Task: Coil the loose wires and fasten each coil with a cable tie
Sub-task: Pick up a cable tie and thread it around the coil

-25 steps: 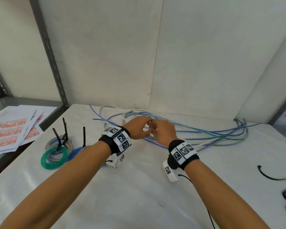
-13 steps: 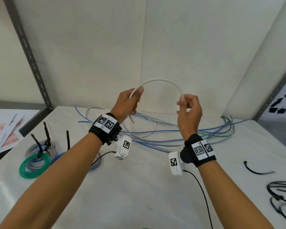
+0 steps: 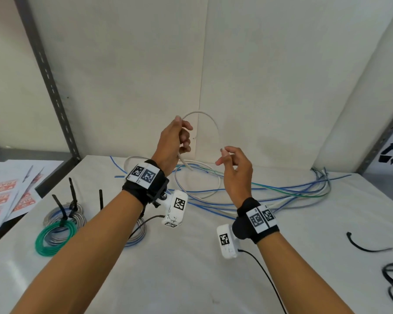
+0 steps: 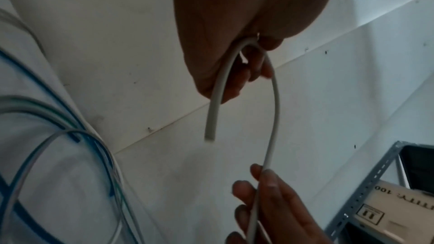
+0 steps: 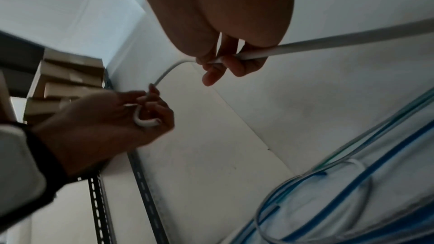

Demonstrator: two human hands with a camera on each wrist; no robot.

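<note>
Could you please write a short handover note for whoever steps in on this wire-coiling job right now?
Left hand: grips the white wire near its free end, raised above the table.
Right hand: pinches the same wire further along; an arch spans between the hands.
Done: tied coils lie at the left of the table, ties upright.
Left: this white wire has only its first loop; the loose blue and white wires at the back remain uncoiled. Spare cable ties lie at the right.

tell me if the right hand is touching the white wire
Touching. In the right wrist view the right hand pinches the white wire between thumb and fingers; the left wrist view shows the same.
</note>
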